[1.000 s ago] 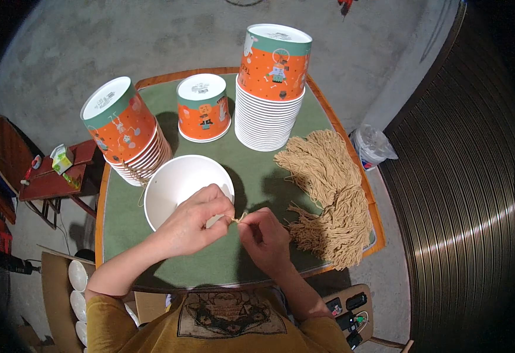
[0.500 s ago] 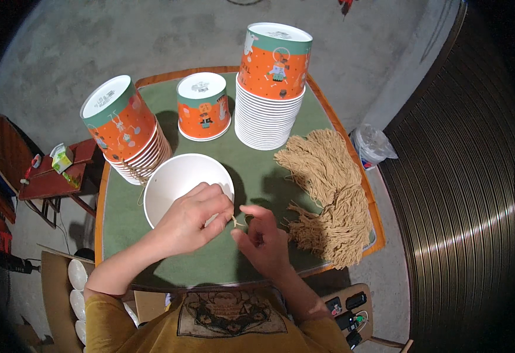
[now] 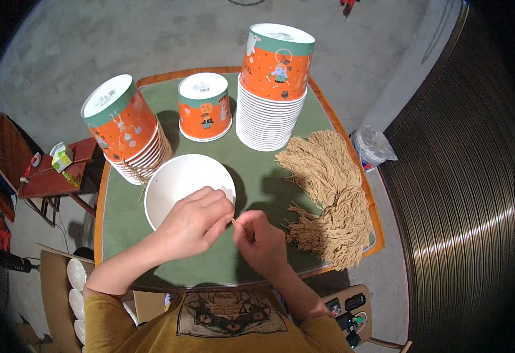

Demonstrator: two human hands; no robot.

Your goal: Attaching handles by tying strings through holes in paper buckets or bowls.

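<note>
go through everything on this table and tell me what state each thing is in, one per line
White paper bowl: upright, open, looks empty, under the left hand.
Tall stack of orange paper bowls: upside down, nested.
Leaning stack of orange paper bowls: upside down, tilted.
Single orange paper bowl: upside down.
Bundle of tan strings: loose, lying flat.
Left hand: fingers pinched on a thin tan string.
Right hand: pinching the same string.

Grey concrete floor (image 3: 122, 41), corrugated, probably metal, wall (image 3: 463, 194) on the right.
</note>
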